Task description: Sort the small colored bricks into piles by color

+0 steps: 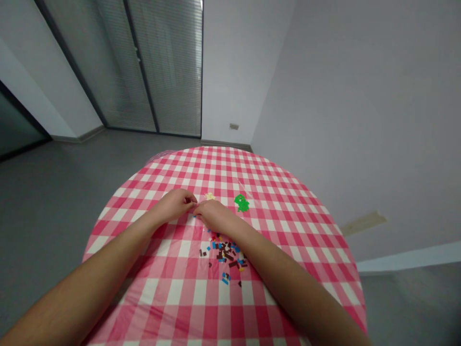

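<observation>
My left hand (175,203) and my right hand (213,214) meet fingertip to fingertip over the middle of a round table with a red and white checked cloth (288,206). Both hands are curled in a pinch, and whatever sits between the fingers is too small to make out. A scatter of several tiny brown, blue and yellow bricks (226,255) lies just under my right forearm. A small green built piece (241,203) rests to the right of my right hand. A small cream piece (209,196) lies just beyond the fingertips.
The table stands in a room corner with a grey floor. A white wall runs along the right, and glass doors with blinds (158,67) are at the back left. The cloth hangs over the table edge all round.
</observation>
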Tool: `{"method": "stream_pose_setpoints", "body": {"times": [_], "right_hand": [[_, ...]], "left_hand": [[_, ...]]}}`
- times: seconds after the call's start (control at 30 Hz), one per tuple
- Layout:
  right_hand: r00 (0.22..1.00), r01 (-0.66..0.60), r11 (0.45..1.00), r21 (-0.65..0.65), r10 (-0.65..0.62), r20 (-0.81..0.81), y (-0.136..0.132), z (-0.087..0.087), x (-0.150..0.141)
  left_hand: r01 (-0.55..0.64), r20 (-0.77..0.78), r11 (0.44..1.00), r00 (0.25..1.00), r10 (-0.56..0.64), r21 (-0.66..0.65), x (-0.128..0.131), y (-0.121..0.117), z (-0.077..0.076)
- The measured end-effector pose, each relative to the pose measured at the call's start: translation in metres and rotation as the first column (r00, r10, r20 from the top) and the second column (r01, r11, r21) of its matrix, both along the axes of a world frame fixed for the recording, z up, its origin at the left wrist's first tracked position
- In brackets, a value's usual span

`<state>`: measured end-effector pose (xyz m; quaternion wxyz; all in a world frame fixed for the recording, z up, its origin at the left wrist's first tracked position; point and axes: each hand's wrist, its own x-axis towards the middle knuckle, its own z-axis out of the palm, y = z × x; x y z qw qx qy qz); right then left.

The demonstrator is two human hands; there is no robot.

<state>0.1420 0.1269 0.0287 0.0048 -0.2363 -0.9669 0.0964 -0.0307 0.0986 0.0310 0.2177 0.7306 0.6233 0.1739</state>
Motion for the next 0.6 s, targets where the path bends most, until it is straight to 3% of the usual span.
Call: {"method": "stream_pose_setpoints", "body": {"times": [0.13, 0.23, 0.4, 0.5, 0.6], "right_hand": [[0.994, 0.051, 0.996, -0.073, -0.058, -0.090, 0.003, 0.016, 0.029], [0.993, 0.077, 0.983, -0.165, -0.090, -0.070, 0.002, 0.021, 0.055], [0.997, -0.083, 0.979, -0.185, 0.083, -0.007, -0.010, 0.012, 0.079], [0.994, -0.101, 0.984, -0.146, 0.095, -0.046, -0.017, 0.005, 0.079], [0.995, -0.068, 0.989, -0.133, 0.058, -0.077, -0.020, 0.002, 0.079]], "left_hand": [[0.025, 0.019, 0.999, 1.000, -0.024, -0.047, -0.001, -0.002, 0.000], [0.176, 0.039, 0.979, 0.984, -0.172, -0.105, 0.000, -0.005, 0.000], [0.321, 0.006, 0.938, 0.947, -0.323, -0.131, 0.006, -0.006, 0.003], [0.344, -0.008, 0.936, 0.938, -0.345, -0.070, 0.010, -0.007, 0.004], [0.435, 0.053, 0.900, 0.900, -0.433, -0.022, 0.019, -0.011, 0.004]]}}
